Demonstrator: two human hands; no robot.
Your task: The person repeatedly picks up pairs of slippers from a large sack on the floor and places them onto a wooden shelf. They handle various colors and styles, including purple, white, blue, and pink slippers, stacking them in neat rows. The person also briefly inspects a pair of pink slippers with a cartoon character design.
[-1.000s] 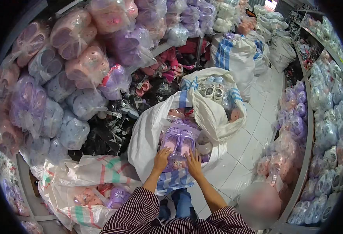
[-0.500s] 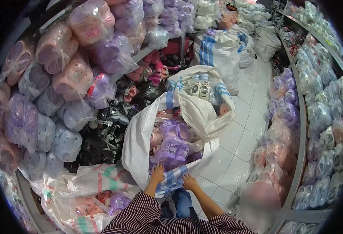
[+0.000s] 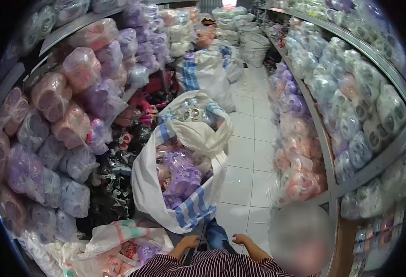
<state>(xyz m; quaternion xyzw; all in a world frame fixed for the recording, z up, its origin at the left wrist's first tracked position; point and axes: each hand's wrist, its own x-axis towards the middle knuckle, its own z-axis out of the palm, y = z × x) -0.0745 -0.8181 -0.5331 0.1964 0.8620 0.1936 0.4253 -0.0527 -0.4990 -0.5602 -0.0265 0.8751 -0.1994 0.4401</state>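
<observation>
My left hand (image 3: 190,241) hangs low in front of my body, fingers curled and nothing visible in them. A little to its right, my right hand (image 3: 241,239) is also loosely closed, with nothing seen in it. Both are apart from the big white woven sack (image 3: 145,196) with blue stripes, which stands just ahead with its mouth spread wide. Inside it lie bagged purple clogs (image 3: 184,177) with pink ones beside them. Pale shoes (image 3: 191,113) in clear plastic show at the sack's far end, behind a fold of its cloth.
At lower left lies another open sack (image 3: 115,231) with pink and purple clogs. Shelves of bagged clogs (image 3: 78,122) line the left; more bagged shoes (image 3: 300,138) fill the right. Full sacks (image 3: 207,76) stand farther along the tiled aisle (image 3: 240,164). A blurred round patch covers the lower right.
Both hands have come off the near rim of the striped sack and drawn back toward my body. The view has tilted up, showing more of the aisle.
</observation>
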